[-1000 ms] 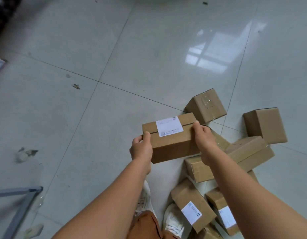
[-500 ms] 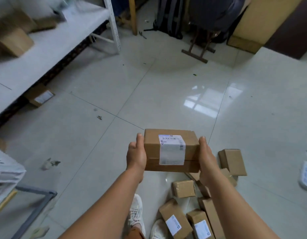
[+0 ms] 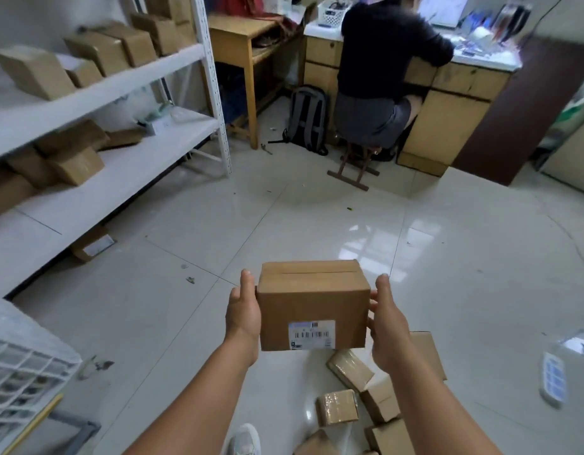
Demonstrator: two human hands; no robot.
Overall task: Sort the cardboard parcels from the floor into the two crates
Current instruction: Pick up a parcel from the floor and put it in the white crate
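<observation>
Pale glossy floor tiles [image 3: 192, 323] fill most of the frame, catching a window reflection right of centre. At lower centre, the left hand [image 3: 243, 311] presses against the left side of a cardboard parcel [image 3: 313, 303], its thumb lying up along the box's edge and the fingers [image 3: 235, 295] only partly seen beside it. The right hand [image 3: 387, 326] is set against the parcel's right side the same way, thumb upward, its fingers hidden behind the box. The parcel is held between the two palms above the floor, roughly level, with a taped seam across its top and a white barcode label [image 3: 312, 334] low on the face toward the camera.

Below and to the right of the held box, a cluster of loose parcels [image 3: 349, 366] lies on the floor at the lower right, some wrapped in clear tape. A light shoe [image 3: 244, 440] shows at the bottom edge. A white lattice crate [image 3: 24, 366] sits at the lower left edge. White shelving [image 3: 120, 93] with cardboard boxes runs along the upper left. At the upper right, a person in a dark top [image 3: 382, 60] sits on a stool at a wooden desk [image 3: 454, 103], with a grey backpack [image 3: 307, 116] leaning just beside them.
</observation>
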